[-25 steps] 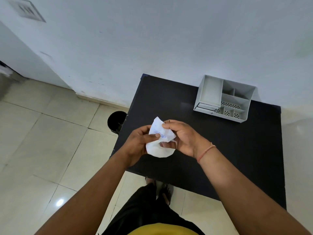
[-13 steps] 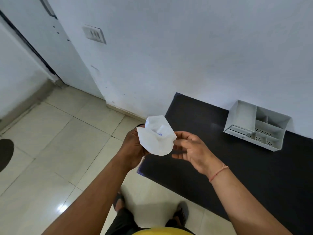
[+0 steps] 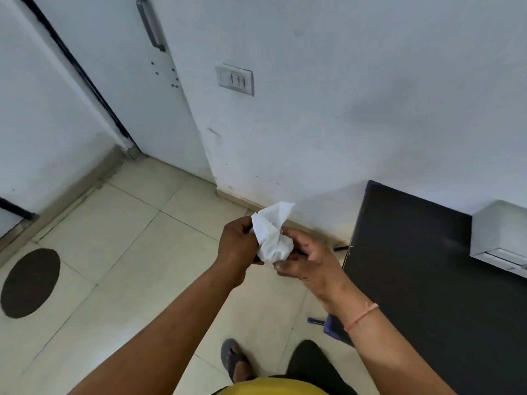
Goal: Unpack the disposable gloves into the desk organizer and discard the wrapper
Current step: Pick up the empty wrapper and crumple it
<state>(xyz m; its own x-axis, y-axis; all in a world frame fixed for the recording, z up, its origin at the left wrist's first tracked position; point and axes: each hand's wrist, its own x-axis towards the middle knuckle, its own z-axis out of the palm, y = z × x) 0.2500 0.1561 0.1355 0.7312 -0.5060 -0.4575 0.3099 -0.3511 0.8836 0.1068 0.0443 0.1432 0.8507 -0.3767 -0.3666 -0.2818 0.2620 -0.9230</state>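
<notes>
A crumpled white wrapper (image 3: 272, 235) is held in front of me, above the tiled floor and left of the black table (image 3: 413, 266). My left hand (image 3: 238, 246) grips its left side. My right hand (image 3: 308, 260) pinches its right and lower edge with thumb and fingertips. The grey desk organizer (image 3: 499, 235) stands on the table by the wall, cut off by the right edge of the view, and its compartments are out of sight. No gloves are visible.
A dark round shape (image 3: 30, 282) lies on the floor at far left. A white door with a handle (image 3: 151, 27) and a switch plate (image 3: 235, 79) are on the wall ahead. My sandalled foot (image 3: 236, 357) is below.
The view has swung left, away from the table. The wrapper has gone from over the table to over the floor. My right hand, briefly off it, is back on the wrapper, which looks more crumpled.
</notes>
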